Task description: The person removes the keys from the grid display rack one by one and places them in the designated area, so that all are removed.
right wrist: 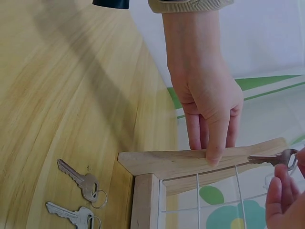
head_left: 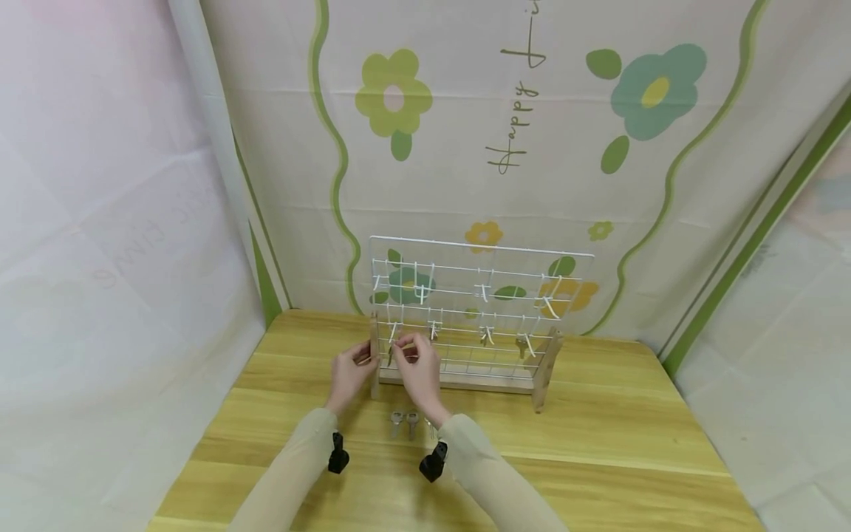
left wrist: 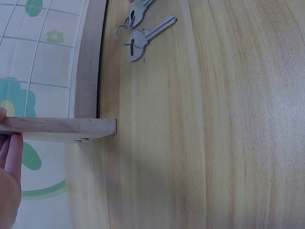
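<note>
Holding key [right wrist: 269, 159] pinched in right hand [head_left: 420, 366], up near lower-left hook [head_left: 394, 331] of rack [head_left: 479, 377]; gripping left post [head_left: 374, 356] with left hand [head_left: 349, 375], probably for steadying. Looks like mid-hanging. Next, likely calls for slipping ring over hook tip, letting go, then picking from other keys [head_left: 412, 419] on counter [head_left: 612, 421] in front.

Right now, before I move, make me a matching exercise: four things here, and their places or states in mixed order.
Things:
1. Left hand
2. Right hand
3. Loose keys
4. Rack

Places or states:
A. Lying flat on the table
B. Gripping a wooden end
C. Standing behind the loose keys
D. Pinching a key

Pairs: 1-B, 2-D, 3-A, 4-C.
</note>
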`<action>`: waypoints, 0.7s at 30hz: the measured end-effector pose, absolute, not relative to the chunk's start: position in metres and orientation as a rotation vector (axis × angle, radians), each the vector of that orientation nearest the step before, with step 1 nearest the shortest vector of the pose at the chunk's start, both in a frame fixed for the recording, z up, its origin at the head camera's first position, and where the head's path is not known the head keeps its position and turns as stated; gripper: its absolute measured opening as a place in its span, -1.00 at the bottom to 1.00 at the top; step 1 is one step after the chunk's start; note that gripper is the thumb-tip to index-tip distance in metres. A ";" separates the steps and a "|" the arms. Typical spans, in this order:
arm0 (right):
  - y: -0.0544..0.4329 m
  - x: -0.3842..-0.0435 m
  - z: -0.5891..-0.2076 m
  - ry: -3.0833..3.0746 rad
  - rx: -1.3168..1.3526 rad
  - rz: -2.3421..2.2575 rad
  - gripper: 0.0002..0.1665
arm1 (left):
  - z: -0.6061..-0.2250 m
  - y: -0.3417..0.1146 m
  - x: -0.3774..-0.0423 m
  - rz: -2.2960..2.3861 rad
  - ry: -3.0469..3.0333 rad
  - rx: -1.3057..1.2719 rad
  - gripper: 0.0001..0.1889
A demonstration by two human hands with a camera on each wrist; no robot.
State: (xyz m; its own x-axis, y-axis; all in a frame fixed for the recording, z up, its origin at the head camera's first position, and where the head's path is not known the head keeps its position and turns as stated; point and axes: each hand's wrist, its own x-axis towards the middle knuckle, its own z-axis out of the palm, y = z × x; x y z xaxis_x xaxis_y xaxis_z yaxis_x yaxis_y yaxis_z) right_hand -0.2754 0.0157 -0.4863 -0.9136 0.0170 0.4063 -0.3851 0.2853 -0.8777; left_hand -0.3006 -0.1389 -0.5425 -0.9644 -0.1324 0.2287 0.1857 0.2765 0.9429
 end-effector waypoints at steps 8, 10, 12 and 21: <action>0.017 -0.269 -0.483 -2.200 0.412 1.691 -0.92 | -0.542 -0.140 -0.302 -1.755 -2.263 -0.061 -0.54; 0.017 -0.268 -0.481 -2.209 0.413 1.689 -0.93 | -0.542 -0.139 -0.302 -1.746 -2.267 -0.069 -0.54; 0.018 -0.266 -0.480 -2.223 0.410 1.689 -0.92 | -0.539 -0.139 -0.300 -1.738 -2.268 -0.087 -0.54; 0.024 -0.261 -0.474 -2.278 0.385 1.722 -0.97 | -0.542 -0.138 -0.302 -1.765 -2.266 -0.038 -0.53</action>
